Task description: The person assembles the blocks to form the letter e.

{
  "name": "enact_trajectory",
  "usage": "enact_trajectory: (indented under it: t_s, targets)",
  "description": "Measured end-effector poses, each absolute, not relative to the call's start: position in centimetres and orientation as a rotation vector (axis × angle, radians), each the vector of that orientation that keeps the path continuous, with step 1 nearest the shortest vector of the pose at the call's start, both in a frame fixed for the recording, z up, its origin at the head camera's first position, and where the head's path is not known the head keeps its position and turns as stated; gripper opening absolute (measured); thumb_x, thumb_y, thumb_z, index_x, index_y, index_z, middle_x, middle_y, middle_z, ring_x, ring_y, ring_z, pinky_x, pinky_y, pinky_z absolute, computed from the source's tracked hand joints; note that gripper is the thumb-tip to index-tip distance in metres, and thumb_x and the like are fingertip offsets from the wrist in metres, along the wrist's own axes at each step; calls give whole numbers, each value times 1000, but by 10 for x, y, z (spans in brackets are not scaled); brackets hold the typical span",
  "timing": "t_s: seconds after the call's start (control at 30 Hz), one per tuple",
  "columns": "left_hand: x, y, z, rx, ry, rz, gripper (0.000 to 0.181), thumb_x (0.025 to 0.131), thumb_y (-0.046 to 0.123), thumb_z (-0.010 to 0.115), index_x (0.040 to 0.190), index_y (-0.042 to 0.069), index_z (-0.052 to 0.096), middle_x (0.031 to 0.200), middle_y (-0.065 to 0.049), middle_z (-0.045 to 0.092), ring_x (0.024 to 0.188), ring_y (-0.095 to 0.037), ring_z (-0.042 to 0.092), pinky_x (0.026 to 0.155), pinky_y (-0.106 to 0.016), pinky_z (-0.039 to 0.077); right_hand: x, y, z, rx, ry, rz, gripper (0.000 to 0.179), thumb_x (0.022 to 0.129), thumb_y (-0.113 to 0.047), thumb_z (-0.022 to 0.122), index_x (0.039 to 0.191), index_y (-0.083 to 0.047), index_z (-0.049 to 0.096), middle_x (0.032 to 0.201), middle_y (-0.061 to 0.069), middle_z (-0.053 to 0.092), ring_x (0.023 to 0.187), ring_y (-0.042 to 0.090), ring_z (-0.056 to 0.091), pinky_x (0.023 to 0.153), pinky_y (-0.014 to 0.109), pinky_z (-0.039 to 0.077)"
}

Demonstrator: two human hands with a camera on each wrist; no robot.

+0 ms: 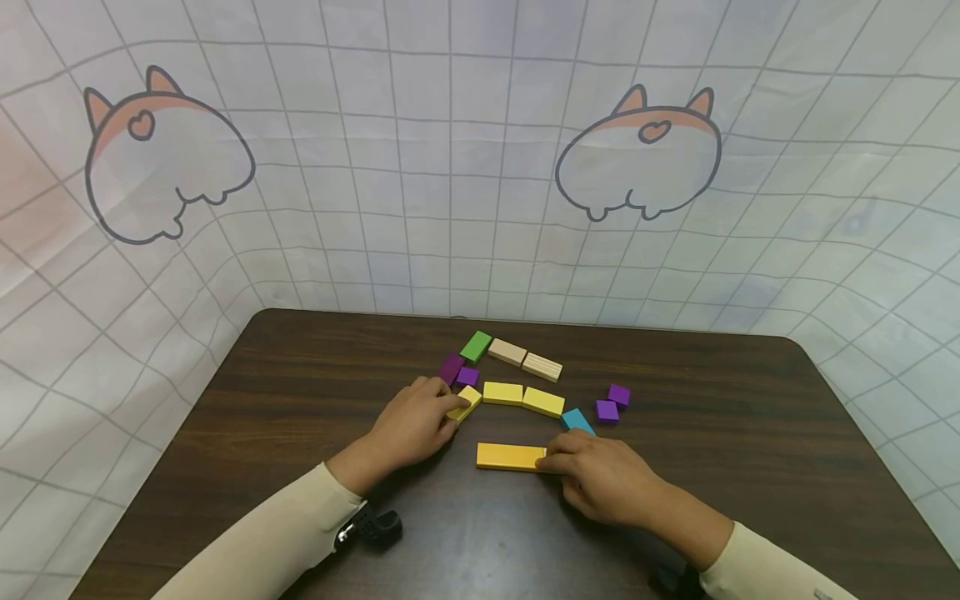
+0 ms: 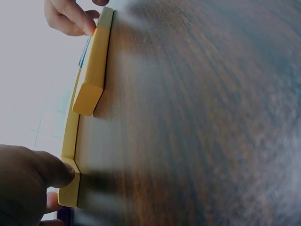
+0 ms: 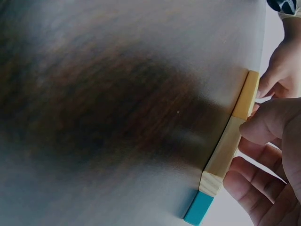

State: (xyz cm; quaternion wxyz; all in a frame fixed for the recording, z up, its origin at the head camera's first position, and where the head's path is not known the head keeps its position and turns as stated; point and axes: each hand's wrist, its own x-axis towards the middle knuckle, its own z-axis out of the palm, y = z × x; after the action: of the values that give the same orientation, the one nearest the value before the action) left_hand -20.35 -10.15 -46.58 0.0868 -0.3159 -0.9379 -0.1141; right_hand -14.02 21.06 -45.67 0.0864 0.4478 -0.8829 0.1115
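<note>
My left hand (image 1: 411, 421) pinches a yellow block (image 1: 469, 398) at the left end of a curved row, its thumb on the block's near side in the left wrist view. Two more yellow blocks (image 1: 503, 392) continue that row to the right, then a blue block (image 1: 577, 422). Nearer me, an orange block (image 1: 508, 457) lies in line with a plain wood block (image 3: 225, 148). My right hand (image 1: 611, 479) grips the plain wood block, thumb on one side and fingers on the other. From above, this hand hides most of the plain block.
Behind the yellow row lie a green block (image 1: 476, 347), two plain wood blocks (image 1: 507, 352), a dark purple block (image 1: 452, 367) and a small purple cube (image 1: 468, 377). Two purple cubes (image 1: 607, 411) sit to the right. A patterned curtain (image 1: 480, 208) surrounds the brown table (image 1: 300, 375).
</note>
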Motion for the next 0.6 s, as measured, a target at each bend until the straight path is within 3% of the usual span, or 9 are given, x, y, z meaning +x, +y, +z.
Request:
enact_trajectory:
  t_s: [0.6]
  targets:
    - [-202, -101, -465, -937, -2798, -352, 27, 91, 12, 73, 117, 18, 78, 98, -1, 62, 89, -21, 56, 74, -35, 49, -141, 211, -458, 1331, -2613, 334, 32, 81, -5, 73, 111, -16, 78, 106, -5, 64, 95, 11, 61, 68, 27, 55]
